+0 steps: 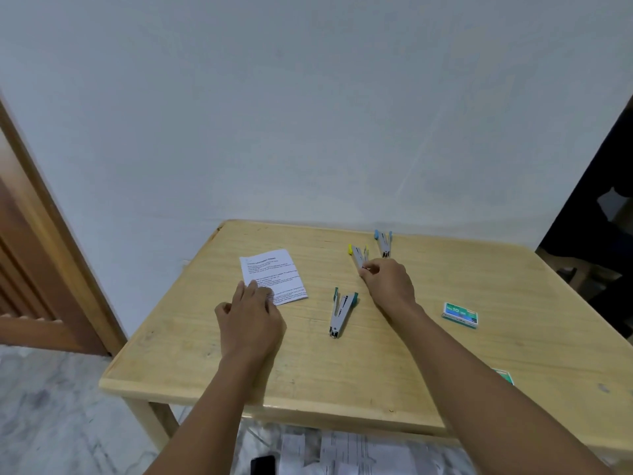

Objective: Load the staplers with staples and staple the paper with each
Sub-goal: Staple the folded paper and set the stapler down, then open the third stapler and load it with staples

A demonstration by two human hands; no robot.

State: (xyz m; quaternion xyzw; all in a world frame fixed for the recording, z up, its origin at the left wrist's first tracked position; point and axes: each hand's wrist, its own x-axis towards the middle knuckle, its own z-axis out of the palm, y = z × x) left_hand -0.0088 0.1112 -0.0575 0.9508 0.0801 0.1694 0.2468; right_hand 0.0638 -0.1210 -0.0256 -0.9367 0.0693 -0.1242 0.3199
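Where the view begins, down low, loose white papers (342, 450) and a small flat black thing (263, 465) lie on the grey marbled floor (51, 406). Above them stands the light wooden surface (342, 371). Near its right side, a corner of a green box (506, 376) peeks out from behind the right arm.

The left hand (248, 318) lies flat with its fingers straight. The fingertips press on the near corner of the white sheet of printed paper (270, 269), and the hand grips nothing.

Just right of that hand lies the grey metal stapler with teal tips (340, 311). It is spread open like a letter V, with its pointed end toward the person. Farther right, well apart from it, sits the small green box of staples (459, 315), lying flat.

The right hand (388, 282) reaches farther out. Its fingers are curled, and the fingertips pinch the near end of the grey stapler with yellow tips (358, 256). That stapler is spread open too and lies on the surface. Just behind it, near the far edge, lies the grey stapler with blue tips (383, 242), also open.

Behind the surface rises a plain pale wall (308, 114). A brown wooden door (30, 269) stands at the left. A dark doorway (596, 217) shows at the right.
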